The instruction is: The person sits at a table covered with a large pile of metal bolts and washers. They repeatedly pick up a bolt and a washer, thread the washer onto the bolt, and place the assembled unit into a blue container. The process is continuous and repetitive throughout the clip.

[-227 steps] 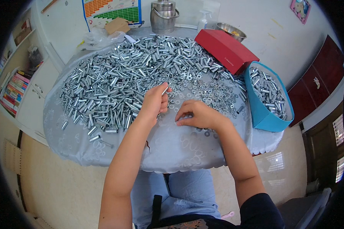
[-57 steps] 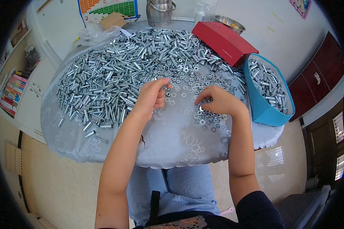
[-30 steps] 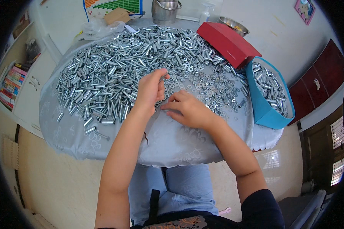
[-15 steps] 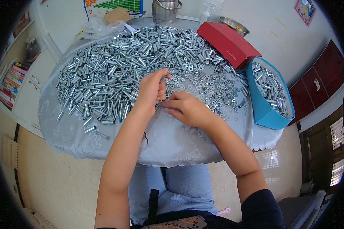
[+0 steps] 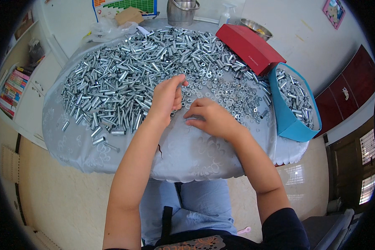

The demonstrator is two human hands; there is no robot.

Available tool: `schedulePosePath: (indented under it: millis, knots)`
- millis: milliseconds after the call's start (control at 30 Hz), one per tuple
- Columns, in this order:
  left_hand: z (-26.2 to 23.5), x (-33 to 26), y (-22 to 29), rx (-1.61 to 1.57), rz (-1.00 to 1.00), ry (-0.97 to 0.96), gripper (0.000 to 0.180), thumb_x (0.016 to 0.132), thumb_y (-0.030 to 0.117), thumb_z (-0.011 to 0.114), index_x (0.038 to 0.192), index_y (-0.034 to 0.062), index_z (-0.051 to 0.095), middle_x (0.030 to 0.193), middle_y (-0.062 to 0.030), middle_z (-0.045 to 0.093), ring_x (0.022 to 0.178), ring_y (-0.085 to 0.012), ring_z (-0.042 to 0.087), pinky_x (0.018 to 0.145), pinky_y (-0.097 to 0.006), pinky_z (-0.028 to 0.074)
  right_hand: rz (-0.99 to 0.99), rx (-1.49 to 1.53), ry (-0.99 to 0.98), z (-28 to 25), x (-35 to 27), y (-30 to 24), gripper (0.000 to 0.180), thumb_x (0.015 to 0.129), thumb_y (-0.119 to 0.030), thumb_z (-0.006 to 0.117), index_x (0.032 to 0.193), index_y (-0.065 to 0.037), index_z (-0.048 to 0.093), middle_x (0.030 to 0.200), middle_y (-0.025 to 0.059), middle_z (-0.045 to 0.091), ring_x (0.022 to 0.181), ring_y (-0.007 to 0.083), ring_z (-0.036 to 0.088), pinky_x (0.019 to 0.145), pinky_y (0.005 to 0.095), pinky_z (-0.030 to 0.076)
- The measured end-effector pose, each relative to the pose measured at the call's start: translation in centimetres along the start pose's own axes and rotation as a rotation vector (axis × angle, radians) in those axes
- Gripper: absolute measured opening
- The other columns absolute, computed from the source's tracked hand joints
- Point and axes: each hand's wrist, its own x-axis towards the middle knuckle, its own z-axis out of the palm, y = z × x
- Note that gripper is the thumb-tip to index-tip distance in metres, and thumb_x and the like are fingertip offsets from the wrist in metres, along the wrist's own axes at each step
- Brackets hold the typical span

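The left hand is curled in a fist above the middle of the bench, with a metal part held by the thumb. The right hand is just beside it, its thumb and fingers almost together; I cannot tell if it holds something. Washers lie beyond the right hand. Tubes spread toward the left and far edges. A blue bin stands at the right edge.

Left of the left hand lie heaped metal sleeves; beyond the right hand, scattered washers.
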Motion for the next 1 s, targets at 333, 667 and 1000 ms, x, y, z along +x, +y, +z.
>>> schedulePosePath:
  millis: [333, 667, 1000]
  knots:
    - [0.0, -0.3, 0.1, 0.091, -0.02, -0.029, 0.024, 0.086, 0.029, 0.053, 0.08, 0.0055, 0.052, 0.049, 0.0084, 0.024, 0.039, -0.0034, 0.019, 0.038, -0.022, 0.016, 0.222, 0.305, -0.002, -0.6, 0.4, -1.2, 0.015, 0.074, -0.01, 0.068, 0.087, -0.003, 0.063, 0.08, 0.004, 0.061, 0.072, 0.0135, 0.057, 0.065, 0.0261, 0.046]
    - [0.7, -0.8, 0.1, 0.219, -0.188, -0.205, 0.023, 0.086, 0.03, 0.049, 0.075, 0.0095, 0.051, 0.051, 0.0097, 0.024, 0.041, -0.0028, 0.018, 0.04, -0.022, 0.015, 0.324, 0.782, 0.411, -1.8, 0.6, -0.1, 0.014, 0.079, -0.008, 0.065, 0.09, 0.002, 0.062, 0.08, 0.0034, 0.062, 0.072, 0.0076, 0.057, 0.063, 0.0203, 0.045]
    - [0.4, -0.7, 0.5, 0.237, -0.167, -0.358, 0.028, 0.088, 0.033, 0.049, 0.077, 0.0079, 0.053, 0.05, 0.0099, 0.022, 0.04, -0.0027, 0.017, 0.039, -0.021, 0.014, 0.344, 0.834, 0.434, -2.1, 0.6, -0.4, 0.013, 0.081, -0.01, 0.064, 0.088, 0.001, 0.06, 0.082, 0.0046, 0.061, 0.075, 0.0095, 0.059, 0.064, 0.0204, 0.045]
